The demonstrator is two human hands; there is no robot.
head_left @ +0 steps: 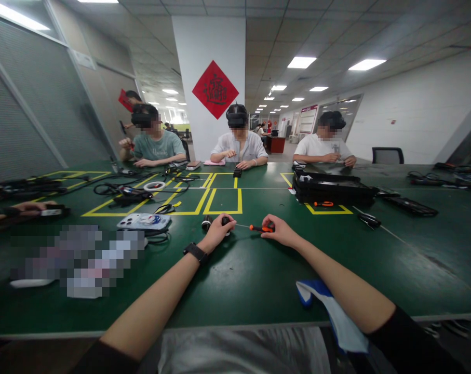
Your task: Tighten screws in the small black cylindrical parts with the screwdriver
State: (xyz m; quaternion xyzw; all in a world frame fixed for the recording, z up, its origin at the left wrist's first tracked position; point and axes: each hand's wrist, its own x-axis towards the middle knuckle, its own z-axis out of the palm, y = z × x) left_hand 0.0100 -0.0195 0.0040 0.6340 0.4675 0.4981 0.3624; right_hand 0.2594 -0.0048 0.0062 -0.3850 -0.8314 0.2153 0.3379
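Observation:
My right hand [281, 231] grips the orange and black handle of a screwdriver [257, 228]. Its thin shaft points left, toward my left hand [218, 232]. Those left fingers are closed around a small dark object, mostly covered by the hand, so its kind does not show. The screwdriver's tip reaches the left fingertips; whether it touches the dark object I cannot tell. Just left of that hand, a small black round part with a pale band [206, 223] stands on the green table [235, 291].
A phone in a light blue case [145, 222] lies to the left, near black cables [130, 195] and a white ring [155, 186]. A black case [332, 187] and another orange screwdriver [323, 204] are at right. Blue-white cloth [332, 306] hangs over the edge. Several people sit around.

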